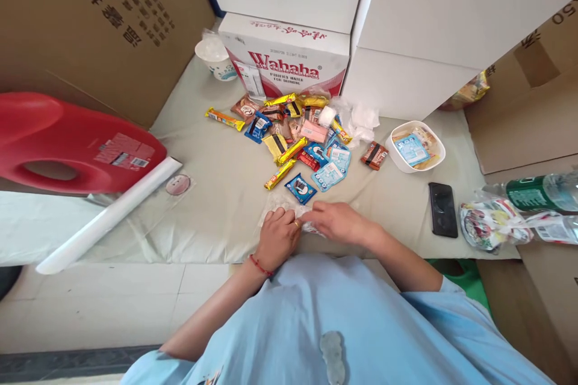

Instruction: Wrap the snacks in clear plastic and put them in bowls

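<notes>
Near the front edge of the covered table, a crinkled clear plastic bag lies under both of my hands. My left hand has its fingers curled down on the bag. From the other side my right hand pinches the same plastic, its fingertips close to the left ones. What the bag contains is too blurred to make out. Just beyond my fingers sits a blue snack packet, with a light-blue packet and a yellow wrapped bar beside it.
Several wrapped snacks pile up before a Wahaha carton. To the right stand a white bowl of packets, a black phone and a plastic bottle. A red jug and a white roll lie left.
</notes>
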